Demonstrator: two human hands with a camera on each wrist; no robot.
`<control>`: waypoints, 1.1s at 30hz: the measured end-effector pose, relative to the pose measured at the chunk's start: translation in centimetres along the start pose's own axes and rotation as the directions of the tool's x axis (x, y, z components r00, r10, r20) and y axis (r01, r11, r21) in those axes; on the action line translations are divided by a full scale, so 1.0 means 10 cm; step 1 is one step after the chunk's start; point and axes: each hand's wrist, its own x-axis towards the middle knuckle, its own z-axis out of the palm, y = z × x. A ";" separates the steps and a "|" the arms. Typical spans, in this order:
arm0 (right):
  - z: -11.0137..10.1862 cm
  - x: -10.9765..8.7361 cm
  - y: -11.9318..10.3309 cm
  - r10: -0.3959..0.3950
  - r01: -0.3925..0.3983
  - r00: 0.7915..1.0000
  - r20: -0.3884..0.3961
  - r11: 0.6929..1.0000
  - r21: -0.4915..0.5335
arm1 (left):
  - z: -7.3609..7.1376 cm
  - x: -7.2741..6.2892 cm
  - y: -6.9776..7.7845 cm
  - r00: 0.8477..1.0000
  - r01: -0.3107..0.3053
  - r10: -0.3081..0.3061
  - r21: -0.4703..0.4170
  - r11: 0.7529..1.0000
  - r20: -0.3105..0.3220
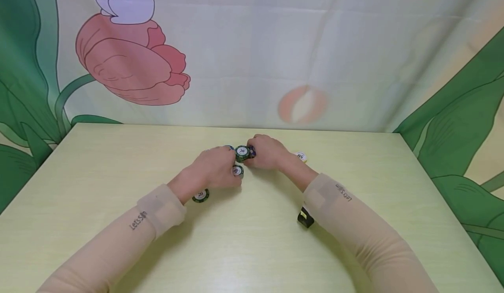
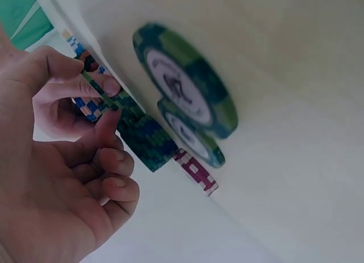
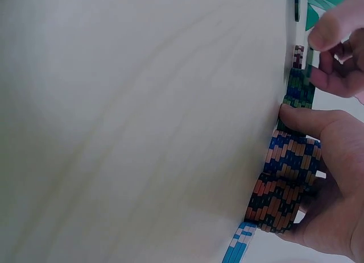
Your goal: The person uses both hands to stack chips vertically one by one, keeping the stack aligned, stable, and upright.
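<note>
My left hand (image 1: 214, 168) pinches a green poker chip (image 1: 238, 170) between thumb and index finger, its other fingers curled. Just beyond stands a stack of green chips (image 1: 242, 152) with a 20 on top. My right hand (image 1: 267, 152) grips a row of chip stacks from behind. In the right wrist view its thumb lies on a green stack (image 3: 294, 105). Between that thumb and the curled fingers stand a blue and orange stack (image 3: 293, 157) and a black and orange stack (image 3: 274, 201). The left wrist view shows the pinched chip (image 2: 99, 90) edge-on beside the green stacks (image 2: 148, 141).
Another green chip (image 1: 201, 195) lies near my left wrist. Maroon and white chips (image 2: 196, 172) stand past the green stacks. A chip marked 50 (image 1: 301, 156) is behind my right wrist. A black object with a yellow patch (image 1: 305, 218) sits beside my right forearm. Light blue chips (image 3: 239, 245) end the row.
</note>
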 end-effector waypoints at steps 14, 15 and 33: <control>-0.01 -0.01 0.03 -0.026 0.026 1.000 -0.011 1.000 -0.014 | -0.05 0.16 -0.07 0.988 -0.052 0.056 0.032 0.998 -0.146; -0.01 -0.01 0.03 -0.027 0.027 1.000 -0.010 1.000 -0.016 | -0.04 0.17 -0.07 0.987 -0.048 0.054 0.043 0.998 -0.150; -0.01 0.00 0.01 -0.026 0.026 1.000 -0.006 1.000 -0.003 | -0.02 0.27 -0.14 0.990 -0.002 -0.004 -0.040 0.999 -0.139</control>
